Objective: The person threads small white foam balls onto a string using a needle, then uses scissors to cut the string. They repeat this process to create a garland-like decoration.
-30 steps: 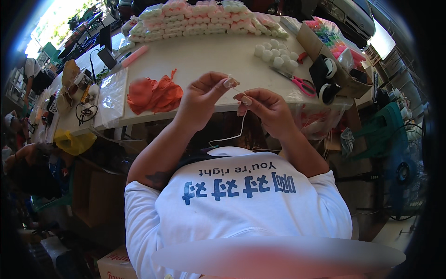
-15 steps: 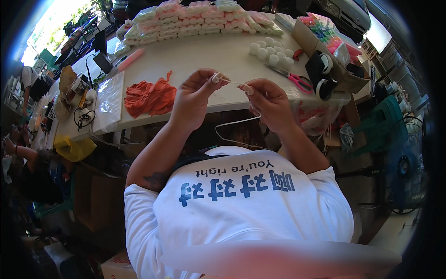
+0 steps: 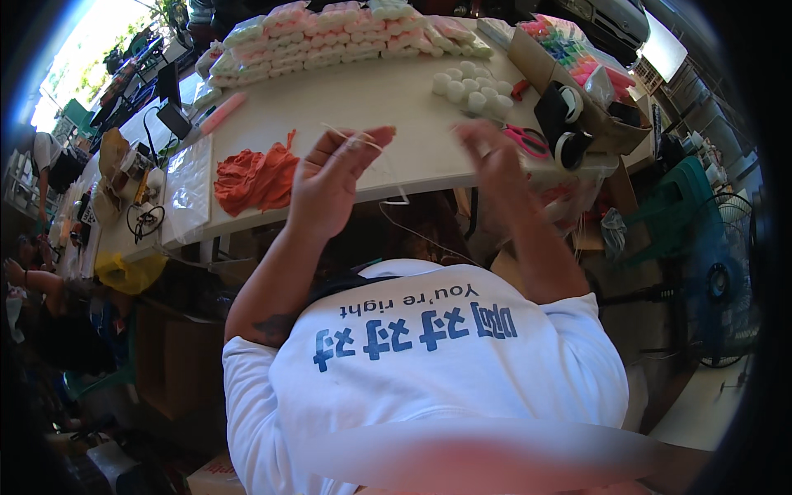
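Note:
A thin white string (image 3: 394, 176) is pinched in my left hand (image 3: 332, 175), raised over the table's near edge. One short end sticks out past its fingers, while the rest hangs in a loose bend down toward my lap. My right hand (image 3: 497, 162) is up on the other side, apart from the left and smeared by motion, so its finger pose is unclear. No string shows running to it. Left of my left hand, a crumpled orange-red cloth (image 3: 254, 180) lies on the white table (image 3: 338, 97). Pink-handled scissors (image 3: 525, 141) lie just beyond my right hand.
Stacked packs of white and pink rolls (image 3: 330, 37) line the table's far side. Small white cylinders (image 3: 472, 87) stand near a cardboard box (image 3: 561, 76) of colourful packs. Black and white tape rolls (image 3: 572, 149) sit at the right. A clear plastic sheet (image 3: 190, 186) lies left.
My hands have moved apart; earlier both held the string taut between them. Now it dangles from my left hand, which shifted slightly left, and my right hand has moved right, away from it.

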Tool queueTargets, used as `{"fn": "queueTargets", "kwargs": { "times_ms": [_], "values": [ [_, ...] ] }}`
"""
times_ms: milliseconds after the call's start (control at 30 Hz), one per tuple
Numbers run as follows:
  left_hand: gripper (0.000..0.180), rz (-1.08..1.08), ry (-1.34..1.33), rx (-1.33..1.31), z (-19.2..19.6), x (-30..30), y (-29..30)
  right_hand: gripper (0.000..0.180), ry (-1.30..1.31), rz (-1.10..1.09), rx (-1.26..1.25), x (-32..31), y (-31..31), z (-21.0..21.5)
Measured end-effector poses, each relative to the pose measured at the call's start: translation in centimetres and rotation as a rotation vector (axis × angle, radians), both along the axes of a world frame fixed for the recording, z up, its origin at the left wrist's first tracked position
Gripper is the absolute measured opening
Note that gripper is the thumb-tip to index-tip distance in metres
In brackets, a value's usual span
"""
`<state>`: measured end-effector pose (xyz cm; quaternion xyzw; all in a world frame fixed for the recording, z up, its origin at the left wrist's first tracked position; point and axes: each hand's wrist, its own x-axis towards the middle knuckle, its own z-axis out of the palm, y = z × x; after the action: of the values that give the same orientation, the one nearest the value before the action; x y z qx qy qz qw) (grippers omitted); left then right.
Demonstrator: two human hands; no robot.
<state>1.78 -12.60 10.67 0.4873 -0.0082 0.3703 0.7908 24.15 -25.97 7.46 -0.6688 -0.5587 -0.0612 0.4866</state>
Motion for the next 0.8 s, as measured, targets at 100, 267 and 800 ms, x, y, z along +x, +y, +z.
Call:
{"fn": "queueTargets", "kwargs": {
  "times_ms": [100,267,800],
  "values": [
    [0.016,-0.071,-0.040,-0.071,0.2,-1.5,1.9,0.026,-0.148,-0.494,-0.265,10.7,-0.7,-1.8],
    [0.020,-0.047,0.042,-0.073,-0.1,-2.0,3.0,0.022,-0.280,-0.506,-0.666,18.4,-2.9,-5.8],
    [0.023,0.179,0.248,0.013,-1.5,-1.1,2.2,0.023,0.990,0.369,-0.441,1.8,-6.0,-2.4]
  ]
}}
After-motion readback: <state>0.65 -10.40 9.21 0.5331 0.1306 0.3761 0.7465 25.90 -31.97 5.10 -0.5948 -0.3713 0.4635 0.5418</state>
